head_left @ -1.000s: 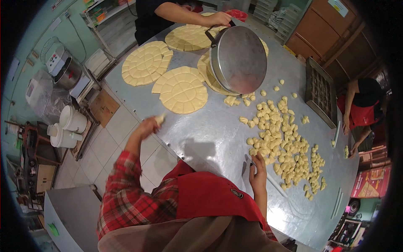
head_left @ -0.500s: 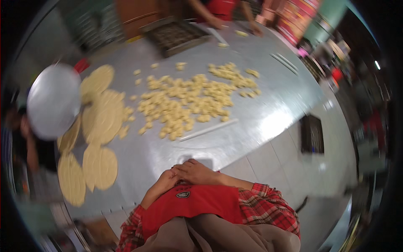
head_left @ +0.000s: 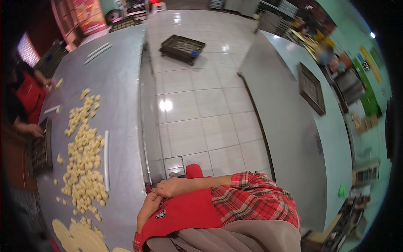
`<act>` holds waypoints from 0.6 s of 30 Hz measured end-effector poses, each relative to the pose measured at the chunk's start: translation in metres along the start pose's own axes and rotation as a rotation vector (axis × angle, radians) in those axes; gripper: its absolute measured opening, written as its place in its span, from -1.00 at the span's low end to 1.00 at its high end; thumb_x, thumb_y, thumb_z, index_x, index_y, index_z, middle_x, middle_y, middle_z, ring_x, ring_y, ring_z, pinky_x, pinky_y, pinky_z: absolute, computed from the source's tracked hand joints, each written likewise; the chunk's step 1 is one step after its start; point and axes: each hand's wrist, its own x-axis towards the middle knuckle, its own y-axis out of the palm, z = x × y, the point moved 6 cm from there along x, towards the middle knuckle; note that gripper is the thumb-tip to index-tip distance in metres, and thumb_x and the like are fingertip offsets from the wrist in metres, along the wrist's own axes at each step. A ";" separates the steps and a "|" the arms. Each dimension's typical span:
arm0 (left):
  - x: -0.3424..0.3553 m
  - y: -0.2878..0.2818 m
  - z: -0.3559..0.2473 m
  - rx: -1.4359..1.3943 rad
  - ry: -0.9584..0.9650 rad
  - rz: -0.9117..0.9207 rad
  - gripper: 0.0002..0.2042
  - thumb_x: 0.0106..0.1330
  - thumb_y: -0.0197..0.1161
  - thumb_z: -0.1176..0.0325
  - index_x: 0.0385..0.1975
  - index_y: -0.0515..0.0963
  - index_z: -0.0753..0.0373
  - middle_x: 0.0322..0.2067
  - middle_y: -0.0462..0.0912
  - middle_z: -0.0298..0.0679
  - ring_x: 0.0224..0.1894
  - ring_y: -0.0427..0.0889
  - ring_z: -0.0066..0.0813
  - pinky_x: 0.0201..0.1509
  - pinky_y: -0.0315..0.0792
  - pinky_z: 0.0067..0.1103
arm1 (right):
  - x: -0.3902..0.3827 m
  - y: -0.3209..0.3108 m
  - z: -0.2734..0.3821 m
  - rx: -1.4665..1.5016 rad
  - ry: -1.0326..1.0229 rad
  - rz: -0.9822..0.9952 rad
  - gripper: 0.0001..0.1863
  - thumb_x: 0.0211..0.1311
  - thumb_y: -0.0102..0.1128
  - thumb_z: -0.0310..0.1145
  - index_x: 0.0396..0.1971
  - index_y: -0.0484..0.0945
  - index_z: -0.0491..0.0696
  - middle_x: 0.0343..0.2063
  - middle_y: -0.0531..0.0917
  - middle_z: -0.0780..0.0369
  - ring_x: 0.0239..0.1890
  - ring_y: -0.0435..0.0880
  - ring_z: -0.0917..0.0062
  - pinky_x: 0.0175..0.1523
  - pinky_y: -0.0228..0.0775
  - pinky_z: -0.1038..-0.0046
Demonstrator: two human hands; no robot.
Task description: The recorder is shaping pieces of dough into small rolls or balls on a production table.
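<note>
My left hand and my right hand meet in front of my red apron, beside the edge of the steel table. The right hand's fingers are bent and pressed over the left hand's fingertips. Both are closed, and whatever may lie between them is hidden. Many small yellow dough pieces are scattered along the table to my left. A white rod lies at their right side. Flat dough sheets spread at the table's near end.
The steel table stands at left, with a co-worker's hand at a dark tray. Two pale rods lie at its far end. Another dark tray is on the tiled floor; one more rests on the right-hand counter.
My view has turned right, bringing the floor and right-hand counter into sight. The large round metal disc at left is out of view. My hands stay together at my apron.
</note>
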 end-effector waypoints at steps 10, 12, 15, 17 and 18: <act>-0.012 0.047 -0.035 0.255 0.261 -0.191 -0.69 0.34 0.03 0.20 -0.55 0.46 0.29 -0.66 0.45 -0.35 -0.60 0.35 -0.64 -0.54 0.21 -0.62 | -0.041 0.000 0.019 0.070 0.462 0.073 -0.74 0.04 0.05 -0.35 -0.31 0.37 -0.20 -0.40 0.51 0.07 -0.30 0.55 0.21 -0.32 0.43 0.27; -0.024 0.043 -0.038 0.262 0.390 -0.284 -0.71 0.33 0.03 0.20 -0.52 0.45 0.30 -0.60 0.48 -0.35 -0.57 0.35 -0.67 -0.52 0.22 -0.67 | -0.039 -0.015 0.029 0.140 0.407 0.017 -0.78 0.06 0.05 -0.34 -0.38 0.37 -0.18 -0.42 0.52 0.06 -0.31 0.55 0.20 -0.29 0.41 0.22; -0.043 0.034 -0.030 0.077 0.248 -0.222 -0.74 0.33 0.03 0.21 -0.48 0.45 0.27 -0.59 0.46 -0.39 -0.57 0.34 -0.69 -0.51 0.23 -0.70 | -0.032 -0.011 0.034 0.235 0.307 0.063 -0.82 0.07 0.04 -0.36 -0.39 0.39 -0.16 -0.46 0.53 0.07 -0.33 0.56 0.21 -0.30 0.38 0.20; -0.055 0.026 -0.017 -0.025 0.225 -0.283 -0.75 0.34 0.02 0.20 -0.46 0.44 0.26 -0.58 0.45 -0.40 -0.56 0.34 -0.69 -0.50 0.24 -0.71 | -0.024 -0.010 0.046 0.308 0.253 0.087 -0.85 0.07 0.02 -0.38 -0.41 0.40 -0.15 -0.47 0.53 0.08 -0.34 0.56 0.21 -0.30 0.37 0.19; -0.062 0.020 -0.008 -0.125 0.202 -0.332 -0.76 0.34 0.02 0.20 -0.44 0.43 0.24 -0.57 0.44 -0.42 -0.56 0.34 -0.70 -0.50 0.24 -0.72 | -0.019 -0.010 0.053 0.381 0.209 0.108 -0.87 0.08 0.01 -0.40 -0.43 0.40 -0.14 -0.49 0.54 0.10 -0.34 0.56 0.21 -0.30 0.36 0.19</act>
